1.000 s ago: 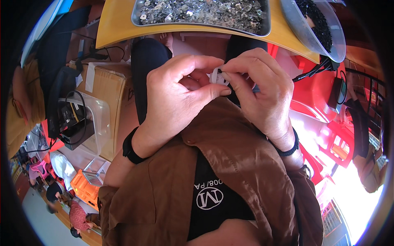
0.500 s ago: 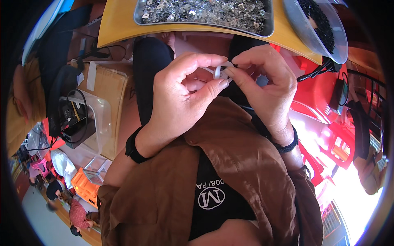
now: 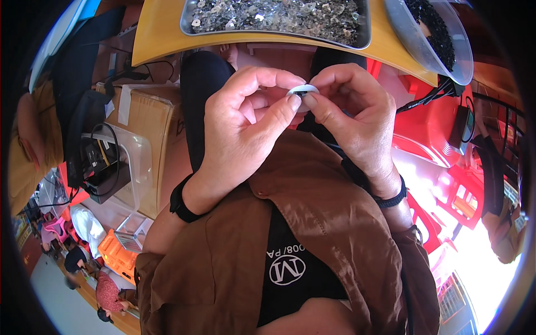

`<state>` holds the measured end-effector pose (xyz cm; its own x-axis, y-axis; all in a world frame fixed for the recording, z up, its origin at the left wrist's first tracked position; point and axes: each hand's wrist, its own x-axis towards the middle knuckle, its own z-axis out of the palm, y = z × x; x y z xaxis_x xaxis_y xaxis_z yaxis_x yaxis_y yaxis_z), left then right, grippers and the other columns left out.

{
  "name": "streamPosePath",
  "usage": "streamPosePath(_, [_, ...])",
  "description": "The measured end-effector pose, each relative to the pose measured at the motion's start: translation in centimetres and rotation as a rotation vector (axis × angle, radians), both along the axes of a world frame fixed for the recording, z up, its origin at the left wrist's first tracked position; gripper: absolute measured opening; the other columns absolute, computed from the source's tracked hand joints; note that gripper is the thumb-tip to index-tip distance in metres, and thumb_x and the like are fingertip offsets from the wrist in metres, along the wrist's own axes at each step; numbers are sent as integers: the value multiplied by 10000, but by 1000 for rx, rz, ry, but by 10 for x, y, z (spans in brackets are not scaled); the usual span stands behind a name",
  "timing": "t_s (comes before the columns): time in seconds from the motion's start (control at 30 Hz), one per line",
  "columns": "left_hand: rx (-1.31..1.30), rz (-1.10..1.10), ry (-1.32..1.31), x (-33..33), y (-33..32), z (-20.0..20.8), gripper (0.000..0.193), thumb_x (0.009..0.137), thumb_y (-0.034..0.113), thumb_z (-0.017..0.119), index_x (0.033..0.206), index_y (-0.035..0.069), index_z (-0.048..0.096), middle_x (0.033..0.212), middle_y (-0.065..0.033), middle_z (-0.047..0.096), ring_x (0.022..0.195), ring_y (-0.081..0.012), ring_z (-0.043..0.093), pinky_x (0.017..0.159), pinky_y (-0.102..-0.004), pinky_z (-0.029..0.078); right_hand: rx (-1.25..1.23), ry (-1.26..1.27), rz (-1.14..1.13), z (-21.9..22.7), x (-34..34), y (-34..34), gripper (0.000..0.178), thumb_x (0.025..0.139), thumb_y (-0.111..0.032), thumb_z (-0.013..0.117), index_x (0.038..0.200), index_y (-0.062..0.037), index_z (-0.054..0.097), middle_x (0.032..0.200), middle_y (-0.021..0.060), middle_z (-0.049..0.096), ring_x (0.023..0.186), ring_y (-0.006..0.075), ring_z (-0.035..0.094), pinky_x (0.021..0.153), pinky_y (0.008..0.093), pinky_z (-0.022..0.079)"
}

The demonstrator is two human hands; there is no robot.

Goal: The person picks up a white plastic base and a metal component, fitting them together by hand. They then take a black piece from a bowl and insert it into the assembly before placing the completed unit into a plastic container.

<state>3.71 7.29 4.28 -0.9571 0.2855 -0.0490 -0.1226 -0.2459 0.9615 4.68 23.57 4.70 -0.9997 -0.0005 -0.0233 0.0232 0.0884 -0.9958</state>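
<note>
Head view: white disc, upper middle
Left hand: pinches it, maybe for steadiness
Right hand: pinches its right edge

Workshop, apparently | tray of clear pieces — bowl of black bits

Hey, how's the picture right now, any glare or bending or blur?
Head view: glare burns out the lower right; the table's straight edge bows, and the corners go black; left hand and right hand look fairly sharp; the white piece is too small for fine detail.
</note>
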Motion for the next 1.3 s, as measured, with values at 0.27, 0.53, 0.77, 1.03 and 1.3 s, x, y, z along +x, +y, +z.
streamPosePath(0.27, [-95,-81,33,1,-5,3,136,883,-40,547,1019,-55,549,975,-102,583,892,-168,621,810,-331,559,-8,11,21,4,4,1,157,758,48,680,888,0,607,790,31,642,707,70,622,609,206,512])
streamPosePath(0.53, [-111,57,60,3,0,2,153,769,-107,620,900,-31,598,906,-63,599,803,-116,645,679,-219,558,69,29,81,12,7,1,170,792,54,663,933,24,572,858,47,620,767,79,604,699,215,511])
streamPosePath(0.77, [-248,18,126,3,-1,10,136,790,-120,583,888,-30,554,875,-31,539,811,-91,603,721,-235,539,86,137,29,-1,7,-2,150,727,47,676,835,-6,586,770,41,599,674,101,625,547,218,492])
streamPosePath(1.03, [-473,108,543,-1,0,1,178,751,-145,597,871,-17,564,843,-25,514,735,-76,578,652,-198,515,194,243,-7,-4,4,-6,152,717,51,672,822,-15,585,772,45,594,659,105,614,508,224,488])
streamPosePath(1.3, [-194,132,269,2,1,-3,166,757,-125,622,884,-22,594,889,-53,549,758,-87,612,636,-199,541,35,266,-18,-7,3,-7,169,722,66,692,848,6,597,799,60,597,670,122,631,543,226,515])
